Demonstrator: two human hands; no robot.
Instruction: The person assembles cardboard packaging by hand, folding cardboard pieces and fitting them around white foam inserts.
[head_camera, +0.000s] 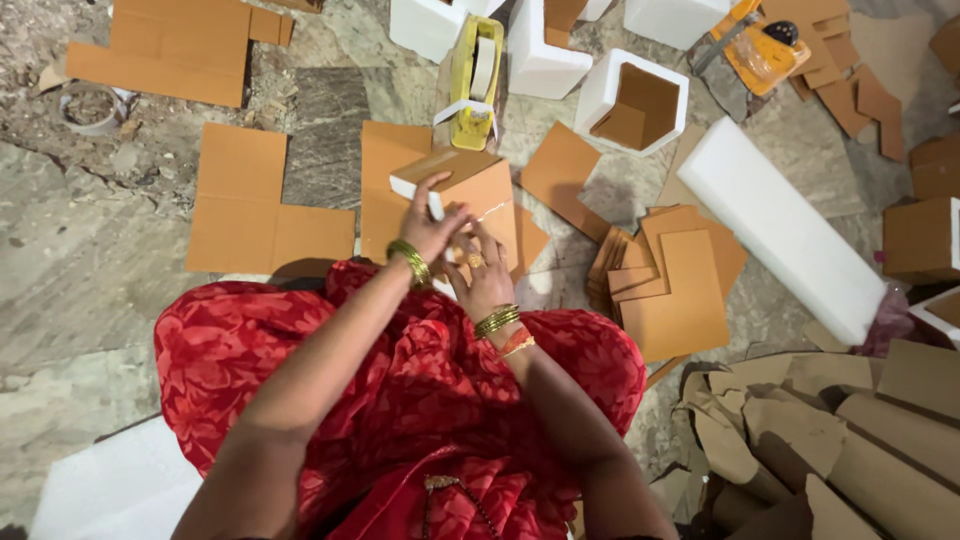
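A small white-and-brown cardboard box (462, 180) sits tilted above my lap. My left hand (428, 222) grips its near left side, thumb on the white edge. My right hand (482, 272) touches its lower right side, fingers curled against the brown face. Gold bangles are on both wrists. A red flowered garment (300, 350) covers my lap below the hands.
A yellow tape dispenser (475, 80) lies just beyond the box. Flat brown cardboard sheets (240, 205) lie left, a stack of cut pieces (665, 275) right. White foam boxes (632, 100) and a long white foam block (780, 225) lie beyond. Brown cardboard pieces (830, 440) pile at lower right.
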